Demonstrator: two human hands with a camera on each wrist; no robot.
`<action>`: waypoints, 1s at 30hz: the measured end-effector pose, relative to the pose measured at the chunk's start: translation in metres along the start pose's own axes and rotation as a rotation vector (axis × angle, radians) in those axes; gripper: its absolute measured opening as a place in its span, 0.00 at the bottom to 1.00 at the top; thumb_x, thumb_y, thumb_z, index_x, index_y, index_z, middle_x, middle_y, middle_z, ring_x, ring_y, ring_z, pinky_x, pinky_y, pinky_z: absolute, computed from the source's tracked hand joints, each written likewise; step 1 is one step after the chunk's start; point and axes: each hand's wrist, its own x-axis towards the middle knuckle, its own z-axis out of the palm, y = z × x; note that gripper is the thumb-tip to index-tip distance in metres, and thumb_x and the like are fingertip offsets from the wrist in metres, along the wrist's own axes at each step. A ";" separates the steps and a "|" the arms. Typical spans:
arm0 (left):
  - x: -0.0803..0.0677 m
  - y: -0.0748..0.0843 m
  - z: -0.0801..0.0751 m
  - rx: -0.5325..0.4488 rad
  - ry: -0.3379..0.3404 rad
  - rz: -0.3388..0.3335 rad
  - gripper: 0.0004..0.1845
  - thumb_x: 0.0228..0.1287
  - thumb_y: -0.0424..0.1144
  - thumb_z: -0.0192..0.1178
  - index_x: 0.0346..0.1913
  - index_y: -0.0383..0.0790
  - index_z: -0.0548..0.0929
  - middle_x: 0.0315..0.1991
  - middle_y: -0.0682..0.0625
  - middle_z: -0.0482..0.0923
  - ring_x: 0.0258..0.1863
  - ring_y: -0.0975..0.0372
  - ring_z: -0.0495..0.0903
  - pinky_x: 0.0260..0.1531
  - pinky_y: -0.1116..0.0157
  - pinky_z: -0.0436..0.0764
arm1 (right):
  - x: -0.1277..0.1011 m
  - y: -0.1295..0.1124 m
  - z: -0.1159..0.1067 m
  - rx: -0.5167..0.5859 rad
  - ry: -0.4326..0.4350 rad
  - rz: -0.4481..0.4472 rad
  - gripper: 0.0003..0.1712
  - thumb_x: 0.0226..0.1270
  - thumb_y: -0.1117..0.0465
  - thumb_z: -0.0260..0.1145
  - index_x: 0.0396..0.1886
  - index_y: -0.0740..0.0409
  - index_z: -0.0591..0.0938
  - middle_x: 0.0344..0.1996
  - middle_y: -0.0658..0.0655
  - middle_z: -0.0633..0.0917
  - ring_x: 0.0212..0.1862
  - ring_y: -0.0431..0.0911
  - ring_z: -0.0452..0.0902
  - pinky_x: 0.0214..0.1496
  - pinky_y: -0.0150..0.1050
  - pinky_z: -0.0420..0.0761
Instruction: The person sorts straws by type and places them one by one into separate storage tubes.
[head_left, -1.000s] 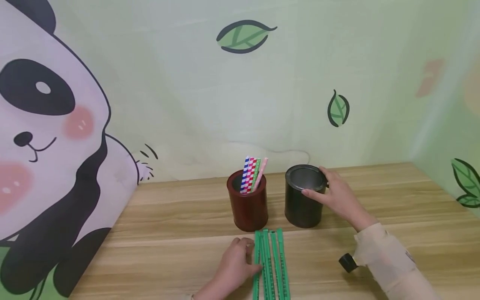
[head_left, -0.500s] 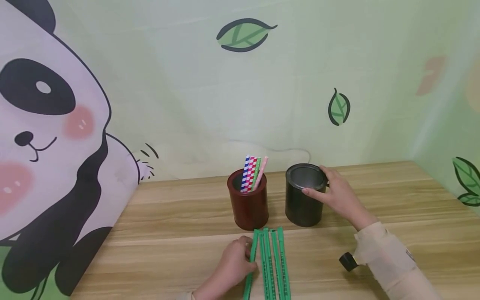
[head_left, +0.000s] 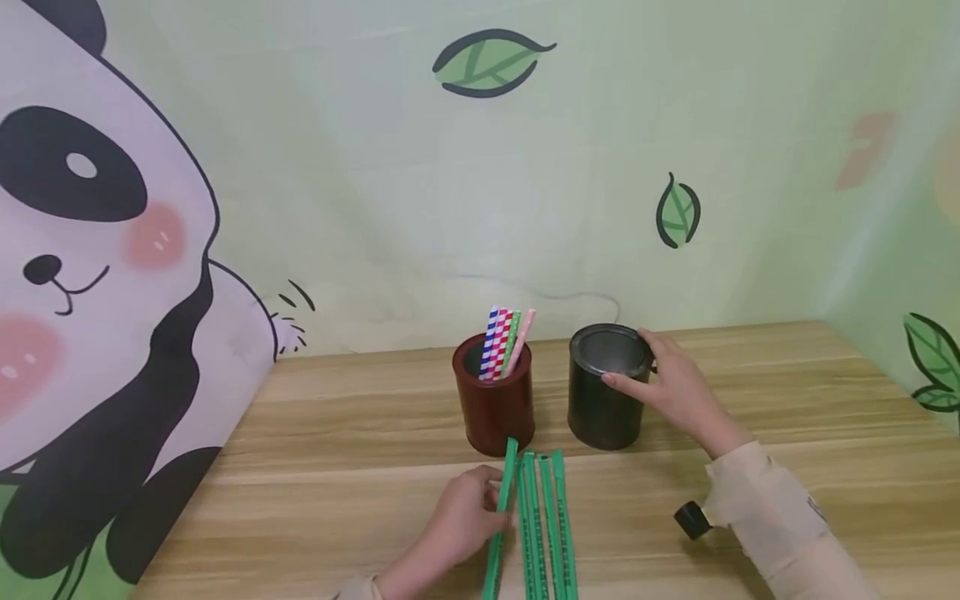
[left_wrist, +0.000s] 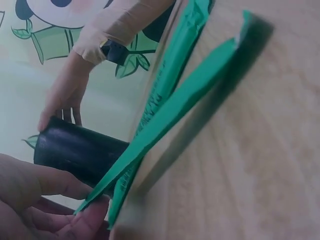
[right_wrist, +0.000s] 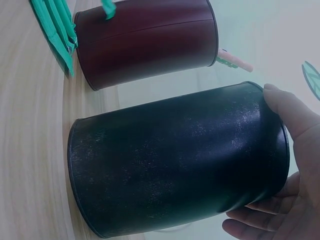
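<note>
Here the left hand (head_left: 461, 521) pinches one green wrapped straw (head_left: 501, 521) between thumb and fingertips, its near end raised off the desk (head_left: 337, 500) so that it slants away from the others; the left wrist view shows the far tip lifted clear of the wood. Just beside it, on the right, three more green wrapped straws (head_left: 547, 525) lie flat and parallel, touching one another, their far ends pointing toward the cups.

The right hand (head_left: 678, 387) has its grip on the black tin can (head_left: 606, 392), fingers curled round the rim and side (the right wrist view shows the thumb on the wall near the top edge). The can stands upright, its mouth open.

Just left of it, close but apart, stands a dark red cup (head_left: 495, 404), also upright, holding striped and dotted paper straws (head_left: 504, 343) in blue, red, green and pink that lean to the right.

Behind the desk hangs a backdrop with a panda (head_left: 90, 275) and green leaves (head_left: 487, 62).
</note>
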 end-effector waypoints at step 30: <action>0.022 0.079 -0.058 -0.180 0.193 0.276 0.16 0.58 0.25 0.63 0.48 0.35 0.73 0.34 0.42 0.76 0.32 0.60 0.76 0.32 0.72 0.78 | 0.000 0.000 0.002 0.007 0.000 -0.003 0.54 0.60 0.40 0.66 0.71 0.72 0.56 0.66 0.75 0.65 0.61 0.67 0.68 0.57 0.61 0.75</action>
